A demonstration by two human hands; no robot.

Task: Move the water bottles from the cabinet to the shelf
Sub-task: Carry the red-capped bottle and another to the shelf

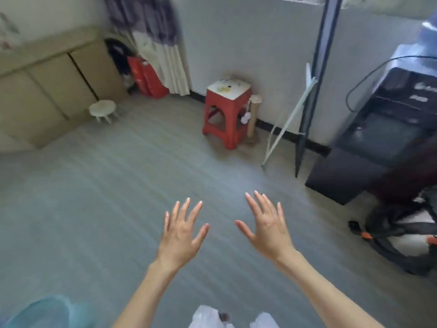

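Red stool [228,117] w/ white top, grey floor [118,185].

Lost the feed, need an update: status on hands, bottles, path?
Left hand and right hand open, empty, held over bare floor. No water bottles in view. Cabinet far left, doors closed. Red stool ahead by wall.

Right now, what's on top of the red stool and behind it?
The red stool has a white top with small yellowish bits, too blurred to identify. Beside it against the wall stands a cardboard-coloured post with white balls hanging. The stool hides anything directly behind it.
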